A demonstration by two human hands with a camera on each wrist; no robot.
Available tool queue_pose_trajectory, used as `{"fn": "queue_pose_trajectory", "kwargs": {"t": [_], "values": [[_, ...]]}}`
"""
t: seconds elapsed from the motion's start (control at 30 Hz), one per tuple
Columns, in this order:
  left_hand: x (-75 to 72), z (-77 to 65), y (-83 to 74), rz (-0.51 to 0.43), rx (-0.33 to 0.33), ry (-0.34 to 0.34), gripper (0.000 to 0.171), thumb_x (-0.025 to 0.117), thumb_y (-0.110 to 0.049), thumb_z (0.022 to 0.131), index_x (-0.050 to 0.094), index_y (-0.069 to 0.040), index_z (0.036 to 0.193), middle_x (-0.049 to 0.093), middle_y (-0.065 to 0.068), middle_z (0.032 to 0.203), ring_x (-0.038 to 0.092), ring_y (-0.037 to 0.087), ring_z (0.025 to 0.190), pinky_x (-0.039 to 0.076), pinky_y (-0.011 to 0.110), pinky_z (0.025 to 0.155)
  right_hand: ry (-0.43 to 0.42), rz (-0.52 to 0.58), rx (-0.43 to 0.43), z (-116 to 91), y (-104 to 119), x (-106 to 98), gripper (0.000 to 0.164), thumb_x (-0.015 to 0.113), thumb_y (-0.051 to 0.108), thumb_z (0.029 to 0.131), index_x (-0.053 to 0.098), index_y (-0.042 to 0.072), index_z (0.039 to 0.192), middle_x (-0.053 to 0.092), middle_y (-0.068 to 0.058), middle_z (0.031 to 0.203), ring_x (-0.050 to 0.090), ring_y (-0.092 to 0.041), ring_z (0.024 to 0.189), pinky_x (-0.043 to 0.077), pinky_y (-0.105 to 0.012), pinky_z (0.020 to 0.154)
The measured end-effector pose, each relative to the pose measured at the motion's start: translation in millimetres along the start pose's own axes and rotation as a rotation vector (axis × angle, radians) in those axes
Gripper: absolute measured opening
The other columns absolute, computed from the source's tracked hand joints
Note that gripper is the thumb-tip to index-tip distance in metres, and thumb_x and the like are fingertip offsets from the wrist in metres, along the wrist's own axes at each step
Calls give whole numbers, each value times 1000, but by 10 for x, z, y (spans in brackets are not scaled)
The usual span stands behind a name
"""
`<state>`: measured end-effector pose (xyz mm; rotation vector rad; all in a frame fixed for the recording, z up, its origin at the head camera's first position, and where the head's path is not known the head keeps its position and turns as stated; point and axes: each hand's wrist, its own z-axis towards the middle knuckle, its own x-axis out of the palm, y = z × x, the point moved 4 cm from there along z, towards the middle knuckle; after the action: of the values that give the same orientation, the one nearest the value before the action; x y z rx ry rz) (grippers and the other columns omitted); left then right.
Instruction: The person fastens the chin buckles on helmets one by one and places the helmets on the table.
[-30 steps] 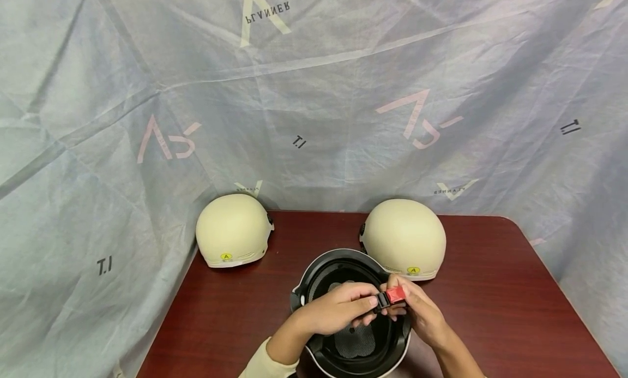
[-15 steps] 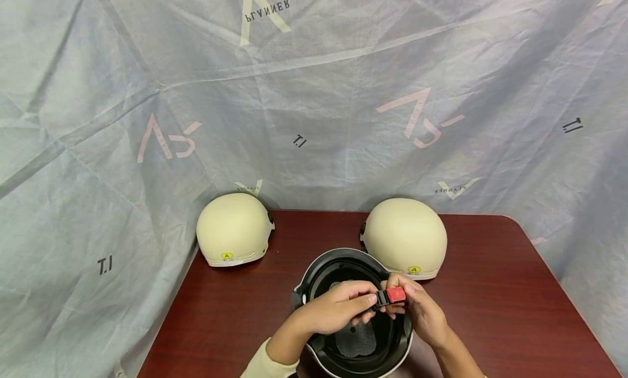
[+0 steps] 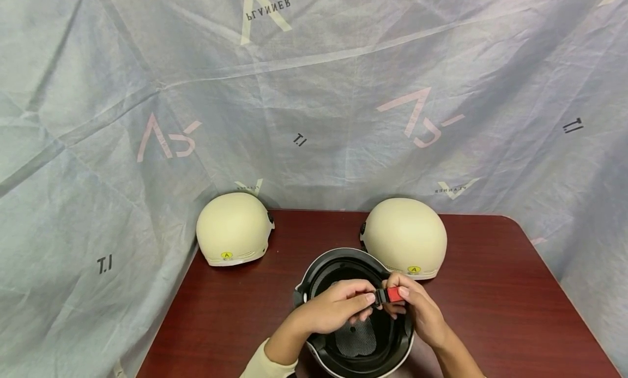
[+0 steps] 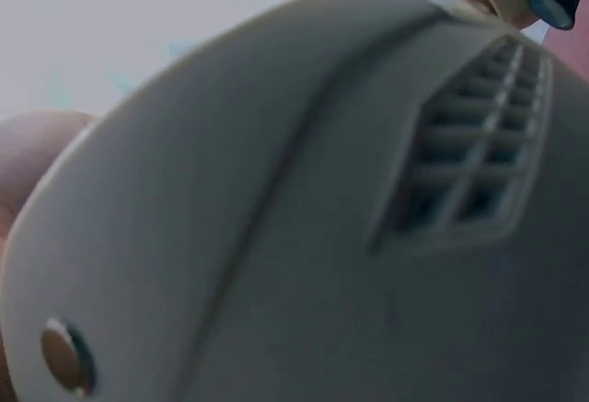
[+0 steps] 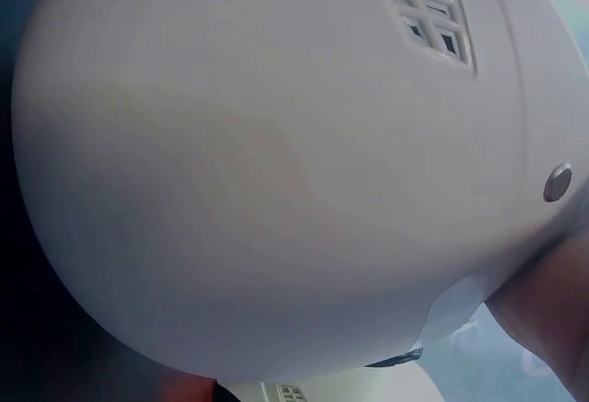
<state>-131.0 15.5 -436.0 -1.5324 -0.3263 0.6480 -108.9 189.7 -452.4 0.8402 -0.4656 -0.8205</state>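
An upturned helmet sits at the near side of the table, its black padded inside facing up. Above its opening, my left hand pinches the black part of a chin strap buckle between thumb and fingers. My right hand holds the buckle's red end, thumb on top. Red and black parts lie in line and touch; whether they are latched I cannot tell. Both wrist views are mostly filled by the pale outer shell, with a grid vent and a metal rivet; the buckle is hidden there.
Two cream helmets stand dome up near the table's back edge, one at the left and one at the right. The right one is close behind the upturned helmet. Grey printed sheeting hangs behind the dark red table.
My right thumb has come over the red end of the buckle, covering its right edge. Buckle and left hand have shifted very slightly. The two back helmets stay put.
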Motion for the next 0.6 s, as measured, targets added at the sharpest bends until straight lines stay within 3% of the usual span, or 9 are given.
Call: {"fn": "queue_pose_trajectory", "kwargs": {"t": [0.17,0.33,0.6], "values": [[-43,-24,12,52,-23,-33,27,50,-22,111,65,0,111,57,1,79,50,-1,62,43,14,59,-53,-20,46,-23,-9,-29,28,11,-15,96,36,-6,88,31,-13,71,33,-27,56,38,-36,49],[-83,-58,38,129,-46,-85,21,54,-27,110,67,-11,108,67,5,89,58,1,75,51,15,70,-109,-56,87,-32,-14,-47,25,17,-13,99,39,-5,90,32,-12,72,32,-29,55,38,-38,48],[-136,-143,39,314,-27,-180,26,54,-36,110,66,-25,129,66,-9,105,57,1,93,50,19,83,-178,-167,200,-63,-55,-74,21,31,-10,102,47,-4,90,39,-13,73,34,-32,55,42,-36,48]]}}
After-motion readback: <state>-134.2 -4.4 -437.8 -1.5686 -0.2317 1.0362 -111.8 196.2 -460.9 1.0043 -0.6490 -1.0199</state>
